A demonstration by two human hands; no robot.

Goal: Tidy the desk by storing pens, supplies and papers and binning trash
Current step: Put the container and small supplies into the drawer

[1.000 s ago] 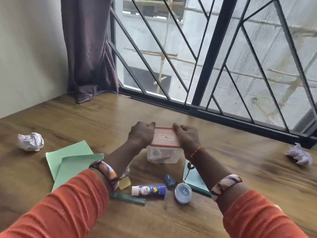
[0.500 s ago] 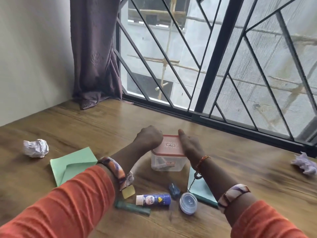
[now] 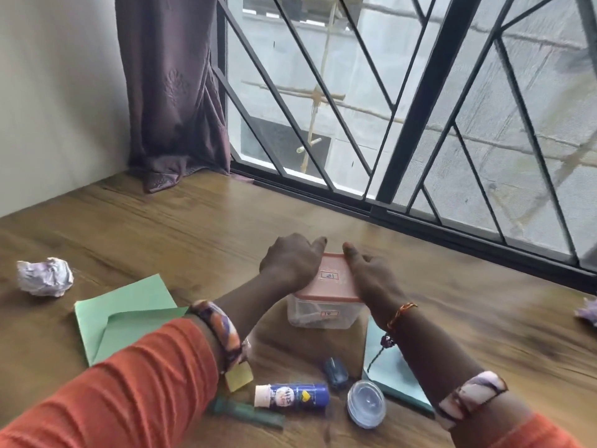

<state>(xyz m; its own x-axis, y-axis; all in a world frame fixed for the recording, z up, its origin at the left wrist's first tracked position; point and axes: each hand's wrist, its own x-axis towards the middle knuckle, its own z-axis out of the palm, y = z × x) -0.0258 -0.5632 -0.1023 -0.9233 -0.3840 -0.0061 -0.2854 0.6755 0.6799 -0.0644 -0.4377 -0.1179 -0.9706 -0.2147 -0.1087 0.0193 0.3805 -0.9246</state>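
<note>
A small clear plastic container (image 3: 323,315) with a pink-red lid (image 3: 332,282) stands on the wooden desk (image 3: 161,227). My left hand (image 3: 289,263) is curled against the lid's left edge. My right hand (image 3: 371,279) lies along the lid's right edge, thumb at the far corner. In front of the container lie a blue glue stick (image 3: 292,396), a green pen (image 3: 248,415), a yellow sticky pad (image 3: 239,378), a small blue sharpener (image 3: 336,371) and a round clear tub (image 3: 366,404). A teal notebook (image 3: 391,376) is partly hidden under my right forearm.
Green paper sheets (image 3: 126,315) lie to the left. One crumpled paper ball (image 3: 45,276) sits at far left, another (image 3: 588,313) at the right edge. A purple curtain (image 3: 174,92) and a barred window (image 3: 420,108) close off the back of the desk.
Both hands stayed on the container's lid. My right hand loosened from gripping the lid's corner and now lies along its right side. The view rose and shifted slightly.
</note>
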